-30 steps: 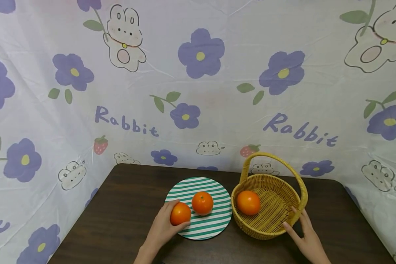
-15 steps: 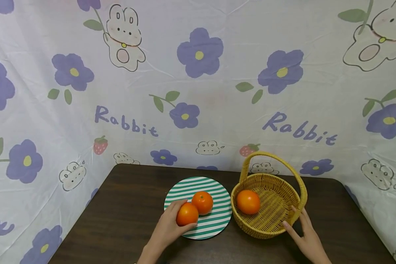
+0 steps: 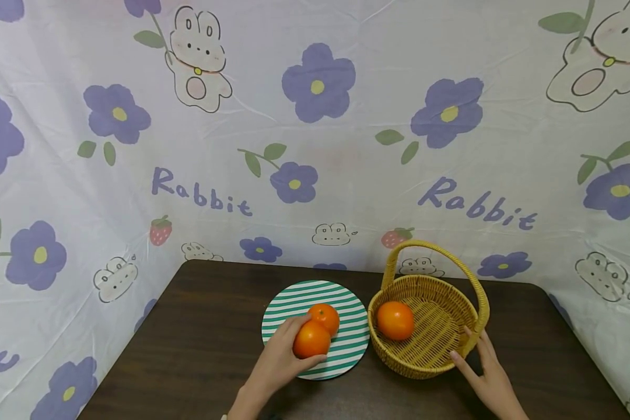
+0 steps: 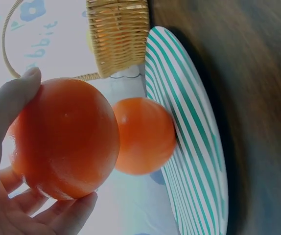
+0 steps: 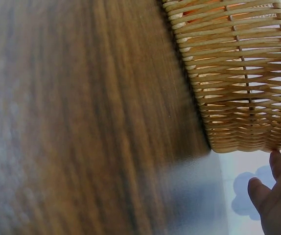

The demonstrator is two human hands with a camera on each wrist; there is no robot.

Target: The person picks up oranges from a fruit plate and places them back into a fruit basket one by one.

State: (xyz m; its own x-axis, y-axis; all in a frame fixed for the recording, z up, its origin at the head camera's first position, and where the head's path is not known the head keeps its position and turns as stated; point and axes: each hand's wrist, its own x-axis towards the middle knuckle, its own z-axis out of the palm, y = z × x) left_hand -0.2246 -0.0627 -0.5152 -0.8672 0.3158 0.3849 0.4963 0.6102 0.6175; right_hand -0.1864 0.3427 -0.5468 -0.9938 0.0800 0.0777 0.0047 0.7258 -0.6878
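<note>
My left hand (image 3: 280, 360) grips an orange (image 3: 312, 340) between thumb and fingers. In the left wrist view this held orange (image 4: 64, 139) is raised off the green-and-white striped plate (image 4: 194, 112). A second orange (image 4: 144, 136) rests on the plate, partly hidden behind the held one in the head view. To the right stands a yellow wicker basket (image 3: 433, 344) with an arched handle, a third orange (image 3: 395, 321) lying inside at its left. My right hand (image 3: 485, 379) holds the basket's right rim by the handle's foot, thumb on the near side; some fingertips are hidden behind the handle.
Plate and basket stand side by side, nearly touching, on a dark wooden table (image 3: 199, 326). A white cloth (image 3: 357, 175) printed with flowers and rabbits hangs behind the table and along its sides.
My left hand has carried its orange to the right across the plate, and it now overlaps the resting orange in the head view. The right hand and the basket have stayed put.
</note>
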